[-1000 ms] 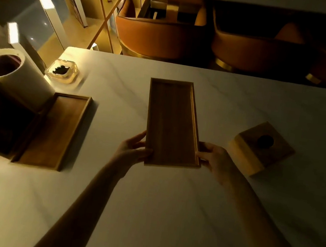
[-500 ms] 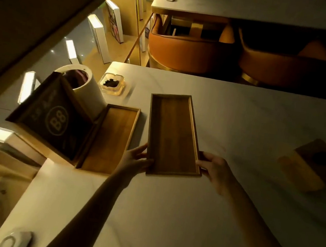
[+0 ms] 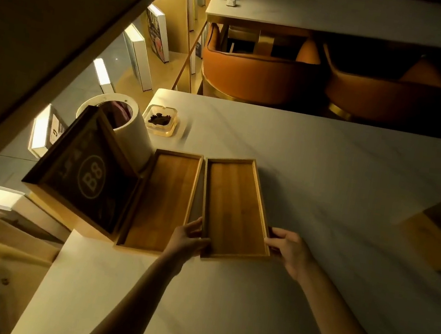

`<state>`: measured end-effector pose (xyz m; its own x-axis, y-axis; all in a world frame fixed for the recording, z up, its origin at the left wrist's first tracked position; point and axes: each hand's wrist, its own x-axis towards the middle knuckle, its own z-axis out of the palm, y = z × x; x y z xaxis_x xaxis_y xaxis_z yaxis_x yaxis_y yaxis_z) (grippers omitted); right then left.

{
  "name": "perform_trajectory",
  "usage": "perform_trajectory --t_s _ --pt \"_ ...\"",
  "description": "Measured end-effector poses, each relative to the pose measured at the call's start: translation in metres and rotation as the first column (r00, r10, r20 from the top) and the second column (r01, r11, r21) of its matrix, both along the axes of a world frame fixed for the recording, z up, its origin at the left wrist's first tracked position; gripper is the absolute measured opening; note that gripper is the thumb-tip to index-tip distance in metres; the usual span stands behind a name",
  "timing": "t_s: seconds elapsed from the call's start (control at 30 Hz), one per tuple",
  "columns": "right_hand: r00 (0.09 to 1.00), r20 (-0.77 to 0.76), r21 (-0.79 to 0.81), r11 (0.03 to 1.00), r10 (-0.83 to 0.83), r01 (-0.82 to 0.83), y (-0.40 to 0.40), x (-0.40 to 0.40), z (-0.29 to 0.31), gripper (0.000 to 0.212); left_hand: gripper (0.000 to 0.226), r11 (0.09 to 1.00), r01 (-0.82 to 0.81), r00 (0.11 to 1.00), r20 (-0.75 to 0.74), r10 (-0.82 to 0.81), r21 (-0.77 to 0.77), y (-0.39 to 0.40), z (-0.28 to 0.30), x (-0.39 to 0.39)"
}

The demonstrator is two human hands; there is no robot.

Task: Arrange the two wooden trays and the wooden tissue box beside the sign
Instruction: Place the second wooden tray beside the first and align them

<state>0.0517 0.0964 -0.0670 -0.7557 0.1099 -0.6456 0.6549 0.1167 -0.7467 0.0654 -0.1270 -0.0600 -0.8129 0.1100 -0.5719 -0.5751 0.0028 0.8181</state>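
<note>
second tray (image 3: 236,207): a second ago it sat mid-table, well apart from the first tray; now it has come left and lies just beside it, long sides near parallel, a thin dark gap between them. Whether it is fully down on the table can't be told.
first tray (image 3: 163,201): same spot against the sign's right edge, at 9 o'clock of the second tray. Empty.
sign (image 3: 85,173): dark framed board marked B8, tilted, at 9 o'clock of both trays, near the table's left edge.
left hand (image 3: 187,240): fingers closed on the second tray's near-left corner, thumb over the rim, sitting in the gap between the two trays. Same hold as before.
right hand (image 3: 291,251): fingers clamped on the near-right corner, thumb on the rim edge. Same hold too.
tissue box (image 3: 439,231): wooden, round hole on top, far off at 3 o'clock of the trays near the right of view. Untouched, well apart from the row.
table (image 3: 328,159): pale marbled top, dim warm light.
other stuff: white cylinder bin (image 3: 123,122) behind the sign at 11 o'clock; glass ashtray (image 3: 160,120) at 12 o'clock of the first tray.
meaning for task: judged two of three pieces are placed or nearly so; trays now side by side next to the sign.
next: likely let go, maybe nudge the tray flush, then fetch the tissue box from 3 o'clock.
risk: left fingers pinched between the trays if pushed closer.
</note>
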Motion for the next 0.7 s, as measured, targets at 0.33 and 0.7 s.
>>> perform_trajectory --t_s 0.33,0.7 --pt "0.999 0.029 0.111 0.993 0.038 -0.042 -0.014 -0.003 -0.012 0.045 0.057 0.980 -0.017 0.998 -0.063 0.004 -0.198 0.002 -0.013 0.001" --pt "0.964 -0.085 0.442 0.877 0.251 -0.189 -0.029 0.005 -0.010 0.042 0.023 0.776 -0.060 0.958 -0.254 -0.132 -0.628 0.015 -0.023 0.012"
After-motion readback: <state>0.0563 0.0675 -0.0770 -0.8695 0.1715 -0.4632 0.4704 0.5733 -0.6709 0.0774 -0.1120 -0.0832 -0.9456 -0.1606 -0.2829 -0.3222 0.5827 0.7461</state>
